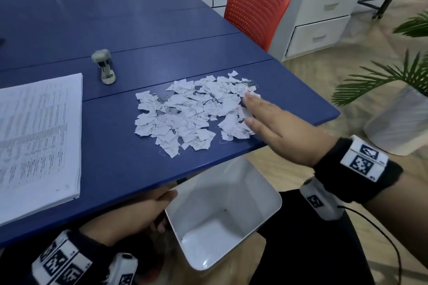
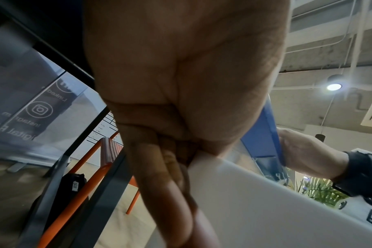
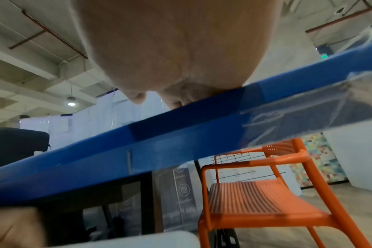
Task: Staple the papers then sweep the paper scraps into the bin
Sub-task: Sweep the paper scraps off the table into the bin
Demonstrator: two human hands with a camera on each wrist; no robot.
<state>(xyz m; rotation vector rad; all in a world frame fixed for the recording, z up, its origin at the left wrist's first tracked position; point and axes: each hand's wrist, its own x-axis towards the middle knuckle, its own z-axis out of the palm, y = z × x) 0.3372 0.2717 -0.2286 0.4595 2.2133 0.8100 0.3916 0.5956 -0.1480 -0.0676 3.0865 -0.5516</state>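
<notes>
I hold the white bin (image 1: 222, 213) in my left hand (image 1: 136, 213), fingers curled round its near-left rim, thumb over the lip, as the left wrist view shows. I keep its mouth tucked under the front edge of the blue bench (image 1: 120, 164), directly below the heap, so that whatever I push off the edge should drop straight in; the bin tilts a little toward me, and its floor looks bare apart from a small dark speck.

My right hand (image 1: 275, 127) lies flat and open, fingers straight and together, with the fingertips (image 1: 251, 99) laid on the right margin of the paper scraps (image 1: 192, 111). The palm faces down and the wrist sits out beyond the bench's right corner, the forearm running back toward me. I judge this a good start for a sweep: the hand's edge can act as a blade, drawing the heap toward the left hand and over the lip. The scraps spread wide, with thin staples or wire bits mixed in, so one pass will likely leave stragglers.

The stapler (image 1: 105, 67) stands past the scraps, away from both hands, and the stack of papers (image 1: 39, 136) lies beyond my left hand, squared up. Whether it is stapled I cannot tell.
</notes>
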